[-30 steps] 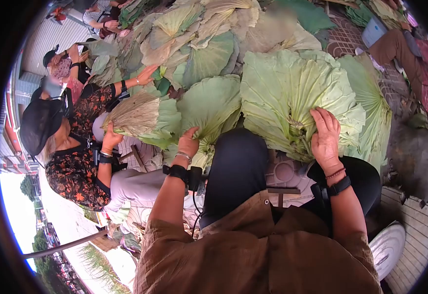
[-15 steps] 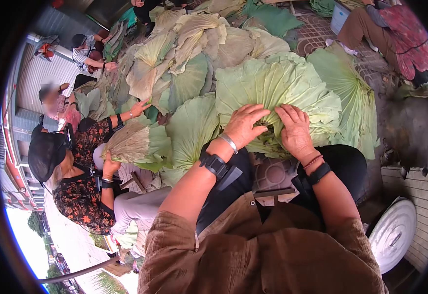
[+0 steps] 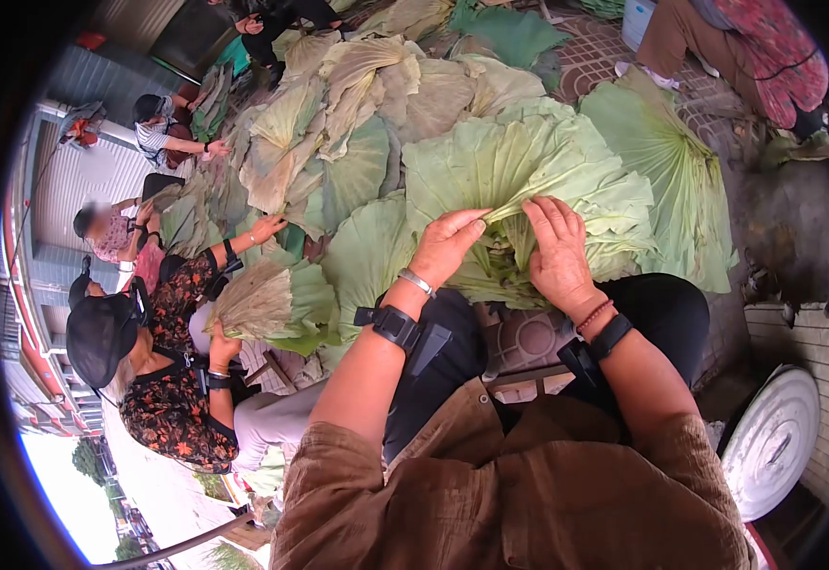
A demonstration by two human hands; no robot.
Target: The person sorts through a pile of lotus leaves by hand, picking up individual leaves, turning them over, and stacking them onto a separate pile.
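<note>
Lotus-leaf stack (image 3: 616, 231), pale green, lying beneath both hands: left hand (image 3: 450, 245) at its near side, thumb and fingers pinching a fold of the top leaf (image 3: 514, 152); right hand (image 3: 559, 255) on its near side also, fingers bent over that leaf, grip cannot be told. Ribbed green lotus leaf (image 3: 666, 171), right of the stack; browned leaf heap (image 3: 443, 95), beyond it.

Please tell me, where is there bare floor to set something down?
The widest bare patch seems the paving at upper right, between the leaves and a co-worker's white shoe. Some floor also shows between the wearer's knees, below the left hand and right hand. Crowded: centre and left, with overlapping leaves and another co-worker's hand.
</note>
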